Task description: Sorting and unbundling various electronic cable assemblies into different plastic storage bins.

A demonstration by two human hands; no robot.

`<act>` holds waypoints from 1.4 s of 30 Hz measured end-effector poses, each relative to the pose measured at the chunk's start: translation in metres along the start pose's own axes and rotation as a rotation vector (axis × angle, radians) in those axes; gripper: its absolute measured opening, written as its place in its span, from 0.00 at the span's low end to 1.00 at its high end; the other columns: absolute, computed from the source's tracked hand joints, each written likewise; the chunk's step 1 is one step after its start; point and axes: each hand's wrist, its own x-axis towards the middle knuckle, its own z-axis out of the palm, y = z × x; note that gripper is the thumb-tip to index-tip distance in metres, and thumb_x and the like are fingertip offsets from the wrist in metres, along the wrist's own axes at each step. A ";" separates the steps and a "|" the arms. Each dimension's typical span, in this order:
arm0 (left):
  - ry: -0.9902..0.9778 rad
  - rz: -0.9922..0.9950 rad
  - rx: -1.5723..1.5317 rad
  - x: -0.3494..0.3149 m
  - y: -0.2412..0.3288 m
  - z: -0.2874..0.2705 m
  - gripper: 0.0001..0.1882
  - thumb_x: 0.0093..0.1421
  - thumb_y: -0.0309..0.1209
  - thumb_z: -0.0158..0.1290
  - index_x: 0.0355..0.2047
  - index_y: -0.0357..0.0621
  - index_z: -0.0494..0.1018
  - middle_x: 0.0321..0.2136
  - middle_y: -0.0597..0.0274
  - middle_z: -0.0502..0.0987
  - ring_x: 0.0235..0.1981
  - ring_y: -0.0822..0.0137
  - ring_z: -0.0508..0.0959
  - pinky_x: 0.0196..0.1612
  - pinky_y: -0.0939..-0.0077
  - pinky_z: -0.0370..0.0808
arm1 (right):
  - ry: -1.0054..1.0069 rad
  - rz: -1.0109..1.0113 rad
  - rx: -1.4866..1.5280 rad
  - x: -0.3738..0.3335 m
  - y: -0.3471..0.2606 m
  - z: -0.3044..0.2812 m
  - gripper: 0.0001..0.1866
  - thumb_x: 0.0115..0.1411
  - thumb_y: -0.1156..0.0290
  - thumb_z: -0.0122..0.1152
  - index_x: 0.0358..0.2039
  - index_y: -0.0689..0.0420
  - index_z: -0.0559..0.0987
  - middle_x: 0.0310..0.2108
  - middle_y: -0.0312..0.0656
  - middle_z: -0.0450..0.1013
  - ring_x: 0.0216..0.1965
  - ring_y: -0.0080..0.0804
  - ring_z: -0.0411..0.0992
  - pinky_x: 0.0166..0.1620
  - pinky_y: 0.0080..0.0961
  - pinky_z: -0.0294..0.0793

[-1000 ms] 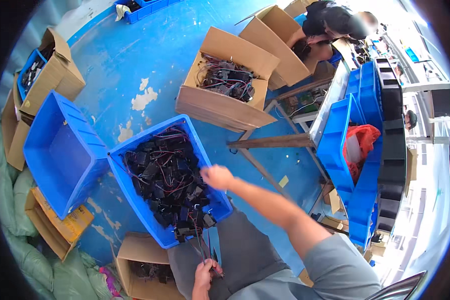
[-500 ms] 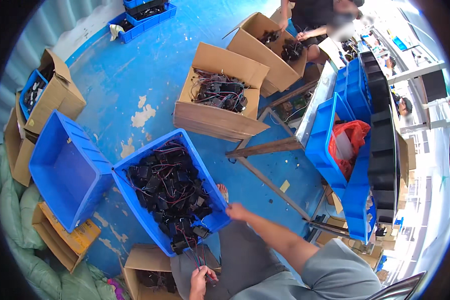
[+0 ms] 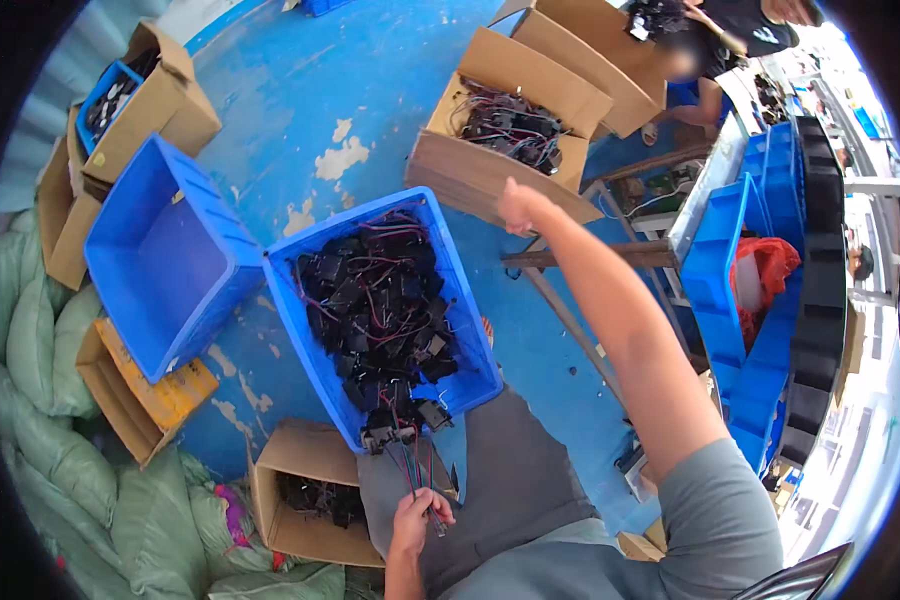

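My left hand (image 3: 422, 517) is closed round a bunch of thin red, blue and black wires (image 3: 410, 468) over my lap. These wires run up to black parts at the near edge of a blue tub (image 3: 310, 375). Inside the tub lies a heap of black box-shaped parts with wires (image 3: 380, 300). My right arm is stretched forward, past the tub's right side. At its end my right hand (image 3: 525, 208) hangs by the near wall of a cardboard box (image 3: 470, 175); its fingers look partly apart, with nothing seen in them. That box holds more wired black parts (image 3: 515, 130).
An empty-looking blue tub (image 3: 170, 250) leans at left, beside cardboard boxes and green sacks (image 3: 80, 350). Another box of parts (image 3: 320, 500) stands by my left leg. At right are a wooden-framed bench (image 3: 620, 258) and blue bins (image 3: 720, 240). A person (image 3: 710, 90) works at the far right.
My right hand has left the tub's right rim and moved forward to the cardboard box. My left hand keeps holding the wires. The view has shifted, so the scene sits further right and higher.
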 end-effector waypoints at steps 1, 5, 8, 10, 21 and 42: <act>0.020 0.000 -0.019 -0.001 -0.001 -0.003 0.13 0.62 0.33 0.41 0.22 0.42 0.65 0.19 0.53 0.72 0.19 0.61 0.73 0.26 0.72 0.72 | -0.022 -0.014 -0.009 -0.007 -0.002 0.024 0.16 0.54 0.64 0.41 0.28 0.64 0.72 0.23 0.52 0.75 0.19 0.47 0.72 0.25 0.38 0.72; -0.027 0.121 -0.060 -0.006 0.006 -0.015 0.13 0.61 0.34 0.42 0.20 0.46 0.63 0.19 0.52 0.73 0.18 0.61 0.73 0.24 0.74 0.70 | -0.228 -0.365 -0.456 -0.094 -0.002 0.133 0.18 0.55 0.58 0.44 0.36 0.59 0.72 0.37 0.54 0.75 0.38 0.56 0.72 0.39 0.46 0.71; -0.066 0.154 -0.126 -0.001 0.016 -0.015 0.11 0.62 0.32 0.42 0.22 0.45 0.63 0.19 0.57 0.72 0.21 0.67 0.72 0.29 0.78 0.68 | -0.397 -0.433 -0.379 -0.155 0.044 0.206 0.15 0.55 0.61 0.46 0.37 0.54 0.76 0.36 0.47 0.76 0.36 0.53 0.73 0.38 0.44 0.72; -0.089 0.121 -0.100 -0.001 0.023 -0.008 0.13 0.62 0.34 0.41 0.22 0.43 0.64 0.20 0.54 0.73 0.21 0.65 0.72 0.29 0.77 0.69 | -0.418 -0.335 -0.131 -0.195 0.041 0.219 0.14 0.55 0.64 0.49 0.36 0.56 0.78 0.32 0.46 0.77 0.32 0.47 0.74 0.36 0.38 0.72; -0.066 0.180 -0.205 -0.005 0.007 -0.027 0.13 0.64 0.33 0.40 0.24 0.42 0.65 0.23 0.55 0.73 0.23 0.65 0.71 0.30 0.76 0.69 | -0.697 0.021 0.622 -0.292 -0.015 0.256 0.16 0.61 0.64 0.49 0.36 0.65 0.77 0.27 0.43 0.76 0.28 0.30 0.73 0.34 0.26 0.72; -0.031 0.129 0.443 0.011 0.003 -0.030 0.14 0.61 0.31 0.41 0.21 0.39 0.69 0.18 0.60 0.72 0.21 0.68 0.70 0.28 0.76 0.67 | -1.013 0.290 1.033 -0.312 -0.048 0.277 0.10 0.64 0.69 0.47 0.35 0.61 0.74 0.29 0.40 0.73 0.29 0.26 0.70 0.33 0.22 0.71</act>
